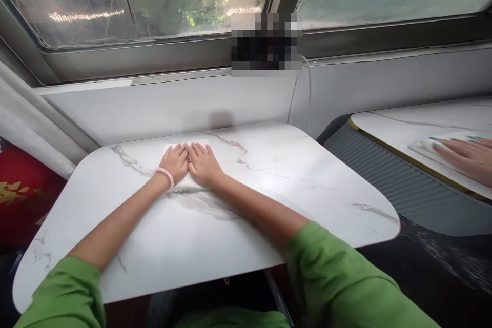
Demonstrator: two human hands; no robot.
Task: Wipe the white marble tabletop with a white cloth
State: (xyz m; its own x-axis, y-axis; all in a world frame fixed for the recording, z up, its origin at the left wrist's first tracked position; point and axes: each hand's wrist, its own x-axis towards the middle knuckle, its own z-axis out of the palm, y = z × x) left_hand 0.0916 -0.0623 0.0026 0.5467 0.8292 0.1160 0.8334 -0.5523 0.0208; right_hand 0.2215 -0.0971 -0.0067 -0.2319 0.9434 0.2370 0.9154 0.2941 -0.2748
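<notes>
White cloth (189, 183) lies flat on the marble-patterned worktop (300, 192), beneath the person's two hands. Its clearest part shows in the gap between the wrists, on the near side of the palms; the rest is covered or blends into the pale surface, so its full outline cannot be told.

The left hand (176, 163) and the right hand (203, 165) rest side by side, palms down, touching along their inner edges. The fingers of both are straightened and laid over the cloth, pointing toward the window (184, 0); they press from above, with nothing clasped between them. A pale pink beaded bracelet (166, 176) circles the left wrist, and green sleeves (338, 271) cover the upper arms.

To the right, well apart, a co-worker's hand (467, 156) with teal nails lies on a second table (403, 122), over what looks like another pale cloth. A curtain (34, 113) hangs at the left, above a red item (26, 184) with gold markings.
</notes>
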